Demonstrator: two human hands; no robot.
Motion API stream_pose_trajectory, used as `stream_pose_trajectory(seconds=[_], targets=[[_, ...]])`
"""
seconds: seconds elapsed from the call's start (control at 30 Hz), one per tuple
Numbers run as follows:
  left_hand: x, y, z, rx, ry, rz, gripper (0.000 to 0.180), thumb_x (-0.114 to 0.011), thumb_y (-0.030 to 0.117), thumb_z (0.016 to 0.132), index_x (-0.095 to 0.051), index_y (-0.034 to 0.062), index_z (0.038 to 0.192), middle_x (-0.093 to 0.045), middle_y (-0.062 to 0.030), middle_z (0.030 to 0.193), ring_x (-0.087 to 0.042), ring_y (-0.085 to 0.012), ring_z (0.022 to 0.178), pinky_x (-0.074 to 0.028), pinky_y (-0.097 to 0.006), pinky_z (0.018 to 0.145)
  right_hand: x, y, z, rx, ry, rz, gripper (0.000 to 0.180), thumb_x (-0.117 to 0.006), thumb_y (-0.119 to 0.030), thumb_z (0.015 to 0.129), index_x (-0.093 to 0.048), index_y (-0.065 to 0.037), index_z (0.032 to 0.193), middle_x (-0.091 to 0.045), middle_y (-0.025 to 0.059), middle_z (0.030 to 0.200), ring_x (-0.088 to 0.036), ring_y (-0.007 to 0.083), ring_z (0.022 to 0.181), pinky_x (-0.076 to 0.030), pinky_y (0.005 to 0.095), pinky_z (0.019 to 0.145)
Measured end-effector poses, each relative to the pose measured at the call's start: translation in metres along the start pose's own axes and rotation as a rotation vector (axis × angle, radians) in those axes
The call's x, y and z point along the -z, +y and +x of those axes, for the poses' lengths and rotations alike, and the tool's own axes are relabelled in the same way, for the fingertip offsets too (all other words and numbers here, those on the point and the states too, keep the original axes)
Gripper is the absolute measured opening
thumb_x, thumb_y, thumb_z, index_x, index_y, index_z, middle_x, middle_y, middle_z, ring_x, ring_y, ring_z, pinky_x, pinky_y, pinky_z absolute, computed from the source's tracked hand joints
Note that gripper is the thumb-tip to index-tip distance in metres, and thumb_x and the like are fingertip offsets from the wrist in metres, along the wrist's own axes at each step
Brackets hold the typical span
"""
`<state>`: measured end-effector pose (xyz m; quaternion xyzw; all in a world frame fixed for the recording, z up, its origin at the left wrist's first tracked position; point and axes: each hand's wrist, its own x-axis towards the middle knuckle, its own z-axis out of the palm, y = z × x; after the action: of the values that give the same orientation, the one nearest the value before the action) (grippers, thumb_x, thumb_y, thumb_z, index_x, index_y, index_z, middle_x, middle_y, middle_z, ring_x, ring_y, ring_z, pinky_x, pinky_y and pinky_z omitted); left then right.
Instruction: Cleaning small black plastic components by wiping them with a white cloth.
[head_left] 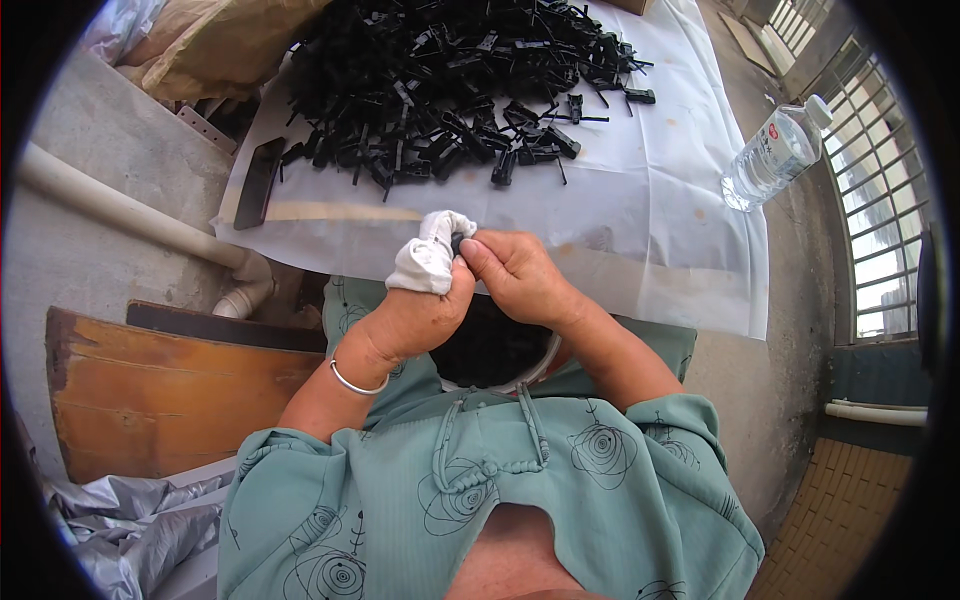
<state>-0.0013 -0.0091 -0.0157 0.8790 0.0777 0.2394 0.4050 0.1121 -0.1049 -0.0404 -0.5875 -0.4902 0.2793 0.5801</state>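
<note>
My left hand (425, 305), partly covered by a white cloth (425, 262) over the fingers, is closed on a small black plastic part (457, 243). My right hand (522, 278) meets it from the other side, with thumb and fingers pinched on the same part. Most of the part is hidden by the fingers and cloth. Beyond my hands, a big heap of black plastic parts (430, 100) with thin tails lies on a table covered in translucent white sheeting (660, 215). Below my wrists, between my legs, sits a white-rimmed container (550, 355) with dark contents I cannot make out.
A dark phone (260, 183) lies left of the heap. At the right table edge stands a clear water bottle (770, 155). A pale pipe (130, 205), a worn wooden board (180, 390) and silvery sheeting (130, 530) are at left. A barred window (880, 200) is at right.
</note>
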Motion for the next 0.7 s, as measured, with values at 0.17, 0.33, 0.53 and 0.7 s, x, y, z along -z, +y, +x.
stream_pose_trajectory(seconds=[0.17,0.33,0.53,0.7], targets=[[0.006,0.011,0.000,0.214,-0.038,-0.288,0.029,-0.044,0.003,0.080,-0.043,-0.0029,0.108,-0.053,-0.0178,0.092,-0.054,-0.0291,0.080,-0.044,-0.032,0.073,0.010,-0.015,-0.001,-0.022,-0.102,0.190,0.025,-0.047,-0.018,0.093,-0.053,0.000,0.077,-0.050,0.0025,0.064,-0.041,0.0082,0.060,-0.040,0.0270,0.056],[0.002,0.003,0.001,-0.021,0.018,-0.028,0.028,-0.045,0.003,0.079,-0.044,-0.0033,0.107,-0.053,-0.0178,0.091,-0.054,-0.0306,0.081,-0.045,-0.033,0.074,-0.004,-0.003,-0.001,0.113,0.065,-0.117,0.025,-0.048,-0.019,0.092,-0.053,0.001,0.078,-0.050,0.0087,0.064,-0.042,0.0146,0.057,-0.040,0.0285,0.056],[0.013,-0.002,-0.009,0.035,-0.121,0.048,0.034,-0.051,0.007,0.079,-0.048,-0.0025,0.112,-0.056,-0.0195,0.099,-0.055,-0.0341,0.088,-0.046,-0.035,0.078,0.034,-0.009,0.018,-0.011,-0.259,-0.289,0.022,-0.049,-0.018,0.091,-0.054,0.000,0.080,-0.053,0.0129,0.065,-0.047,0.0213,0.055,-0.042,0.0328,0.056],[0.022,-0.007,-0.005,-0.091,-0.311,0.360,0.035,-0.055,0.010,0.083,-0.053,0.0021,0.116,-0.055,-0.0162,0.113,-0.055,-0.0315,0.098,-0.045,-0.032,0.084,0.037,0.016,0.039,-0.130,0.247,-1.126,0.020,-0.057,-0.023,0.083,-0.053,-0.004,0.088,-0.060,0.0138,0.070,-0.060,0.0316,0.064,-0.047,0.0405,0.056]])
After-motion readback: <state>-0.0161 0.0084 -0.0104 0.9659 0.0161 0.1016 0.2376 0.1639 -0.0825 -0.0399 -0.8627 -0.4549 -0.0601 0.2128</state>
